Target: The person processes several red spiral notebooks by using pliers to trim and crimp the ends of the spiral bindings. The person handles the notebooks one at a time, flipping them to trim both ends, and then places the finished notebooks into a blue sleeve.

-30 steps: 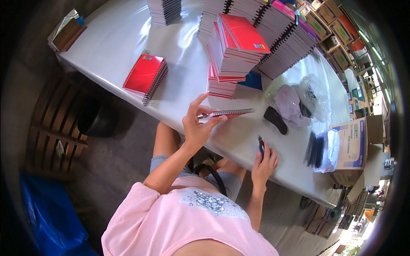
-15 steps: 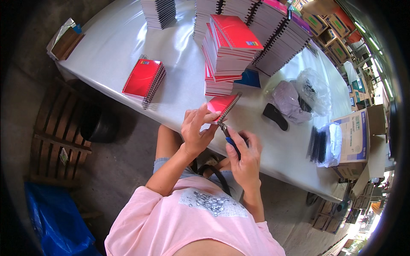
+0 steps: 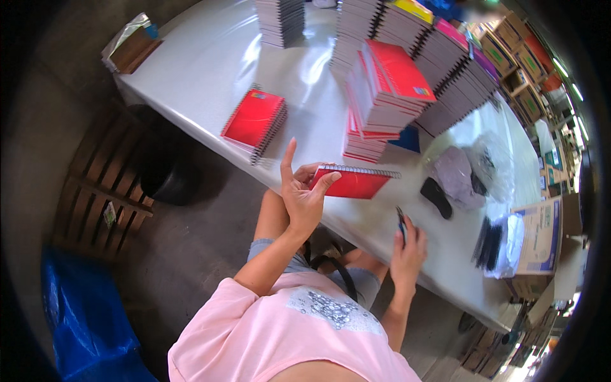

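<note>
A small red spiral notebook (image 3: 354, 183) is gripped at its left end by my left hand (image 3: 305, 197), thumb on the cover and index finger raised. Its wire coil runs along the upper edge. Off to the right, over the table's near edge, my right hand (image 3: 407, 254) is closed around pliers (image 3: 401, 223) with dark jaws and a blue handle. A small pile of red spiral notebooks (image 3: 254, 118) lies to the left. Beyond my hands stands a tall stack of red-covered books (image 3: 391, 83), with a shorter red-edged stack (image 3: 366, 140) against it.
Tall stacks of spiral notebooks (image 3: 439, 83) line the far side of the white table (image 3: 210, 83). To the right are a clear plastic bag (image 3: 487, 165), a dark flat object (image 3: 436, 198), black coils (image 3: 489, 242) and a cardboard box (image 3: 538, 235). A wooden pallet (image 3: 95, 191) sits lower left.
The pliers have come away from the notebook's coil, moving right and down with my right hand. My left hand has turned the notebook so its coil lies along the top. The view has shifted.
</note>
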The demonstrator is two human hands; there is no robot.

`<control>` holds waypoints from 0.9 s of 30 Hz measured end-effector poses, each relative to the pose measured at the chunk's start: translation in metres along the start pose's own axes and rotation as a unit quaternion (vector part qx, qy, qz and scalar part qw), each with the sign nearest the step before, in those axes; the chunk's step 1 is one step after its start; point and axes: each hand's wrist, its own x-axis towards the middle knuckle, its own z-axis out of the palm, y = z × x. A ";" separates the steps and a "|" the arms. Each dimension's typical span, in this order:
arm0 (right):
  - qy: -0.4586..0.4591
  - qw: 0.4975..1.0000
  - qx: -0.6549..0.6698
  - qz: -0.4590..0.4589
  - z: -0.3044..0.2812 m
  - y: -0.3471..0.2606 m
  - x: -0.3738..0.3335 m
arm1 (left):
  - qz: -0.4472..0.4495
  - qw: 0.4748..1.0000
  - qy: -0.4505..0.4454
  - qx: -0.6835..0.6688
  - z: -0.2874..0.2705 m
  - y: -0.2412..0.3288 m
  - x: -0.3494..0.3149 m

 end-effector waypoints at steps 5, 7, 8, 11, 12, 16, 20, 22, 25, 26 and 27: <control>0.098 0.977 -0.180 -0.052 0.020 0.012 0.009 | -0.048 0.996 -0.005 -0.069 -0.020 0.008 0.006; 0.072 0.989 -0.013 -0.130 0.023 -0.021 0.022 | -0.053 0.992 0.007 -0.118 -0.025 0.010 0.008; 0.042 0.967 0.156 -0.197 0.028 -0.041 0.029 | -0.059 0.984 0.013 -0.166 -0.029 0.011 0.008; -0.096 0.804 0.583 -0.063 0.052 -0.097 0.043 | -0.060 0.973 0.030 -0.219 -0.038 0.025 0.011; -0.102 0.802 0.585 -0.071 0.055 -0.114 0.051 | -0.050 0.974 0.034 -0.218 -0.045 0.029 0.015; -0.094 0.741 0.656 -0.109 0.058 -0.172 0.089 | 0.094 0.994 0.051 -0.001 -0.080 0.049 0.041; -0.123 0.799 0.569 -0.150 0.070 -0.223 0.140 | 0.135 0.980 0.089 0.114 -0.106 0.052 0.079; -0.106 0.848 0.485 -0.187 0.081 -0.247 0.159 | 0.126 0.955 0.156 0.218 -0.120 0.050 0.094; -0.127 0.900 0.355 -0.217 0.106 -0.263 0.177 | 0.172 0.885 0.160 0.402 -0.144 0.031 0.107; -0.035 0.922 0.255 -0.288 0.127 -0.251 0.190 | 0.216 0.800 0.142 0.542 -0.146 0.019 0.110; 0.053 0.922 0.152 -0.353 0.134 -0.253 0.192 | 0.192 0.842 0.140 0.485 -0.148 0.016 0.111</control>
